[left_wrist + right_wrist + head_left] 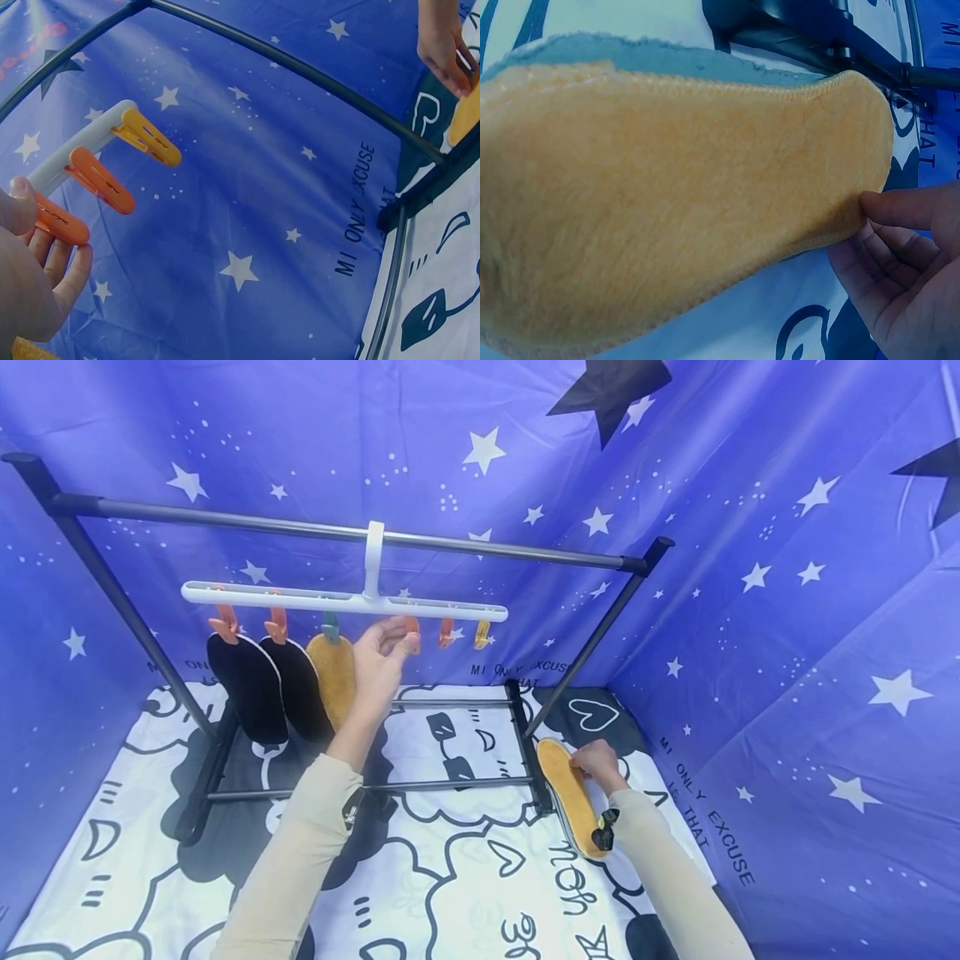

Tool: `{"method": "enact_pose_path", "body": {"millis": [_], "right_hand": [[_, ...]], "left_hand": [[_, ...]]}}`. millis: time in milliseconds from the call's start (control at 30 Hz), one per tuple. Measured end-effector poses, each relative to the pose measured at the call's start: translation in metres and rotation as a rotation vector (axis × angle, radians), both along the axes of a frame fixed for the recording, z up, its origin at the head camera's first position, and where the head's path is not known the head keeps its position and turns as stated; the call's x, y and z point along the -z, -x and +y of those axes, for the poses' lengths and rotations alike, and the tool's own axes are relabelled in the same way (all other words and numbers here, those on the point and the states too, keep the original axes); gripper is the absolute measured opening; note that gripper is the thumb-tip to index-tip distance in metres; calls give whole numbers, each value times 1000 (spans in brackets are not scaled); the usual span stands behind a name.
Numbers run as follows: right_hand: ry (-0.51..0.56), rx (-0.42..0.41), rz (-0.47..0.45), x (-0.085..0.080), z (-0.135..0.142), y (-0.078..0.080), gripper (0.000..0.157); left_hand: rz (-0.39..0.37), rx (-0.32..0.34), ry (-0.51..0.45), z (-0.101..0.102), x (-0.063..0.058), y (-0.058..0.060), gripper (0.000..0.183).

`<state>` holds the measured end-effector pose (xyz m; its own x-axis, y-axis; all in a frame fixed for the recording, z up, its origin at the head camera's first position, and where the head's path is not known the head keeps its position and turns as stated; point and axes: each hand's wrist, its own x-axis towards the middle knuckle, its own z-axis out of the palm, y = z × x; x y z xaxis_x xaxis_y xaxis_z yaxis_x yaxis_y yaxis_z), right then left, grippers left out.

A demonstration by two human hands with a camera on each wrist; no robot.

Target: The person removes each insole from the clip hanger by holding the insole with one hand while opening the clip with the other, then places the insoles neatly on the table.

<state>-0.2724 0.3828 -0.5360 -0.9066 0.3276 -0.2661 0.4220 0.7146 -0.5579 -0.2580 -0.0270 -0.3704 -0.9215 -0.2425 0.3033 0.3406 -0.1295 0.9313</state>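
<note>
A white clip hanger [442,607] hangs from the rack's top bar. My left hand [378,664] pinches an orange clip [64,221] just right of the hanger's middle. Another orange clip [103,181] and a yellow clip [150,137] hang beyond it with nothing in them. Left of that hand, two black insoles [246,689] and a yellow insole [330,668] hang from clips, the yellow one partly hidden by the hand. Low at the right, my right hand [597,762] pinches the edge of another yellow insole [690,202]. A grey-blue fuzzy insole [667,56] shows beneath it.
The dark metal rack [225,518] stands on a black-and-white patterned cloth [465,877]. Its right foot [536,777] lies close beside the yellow insole in the right hand. Blue star-printed curtains [787,527] rise behind and to the right.
</note>
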Motion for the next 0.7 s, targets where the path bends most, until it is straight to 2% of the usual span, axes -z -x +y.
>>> {"method": "enact_pose_path", "body": {"millis": [367, 700], "right_hand": [[-17, 2, 41, 3, 1, -2, 6], [4, 5, 59, -1, -4, -4, 7]], "left_hand": [[-24, 8, 4, -2, 0, -1, 34], [-2, 9, 2, -3, -1, -2, 33]]}}
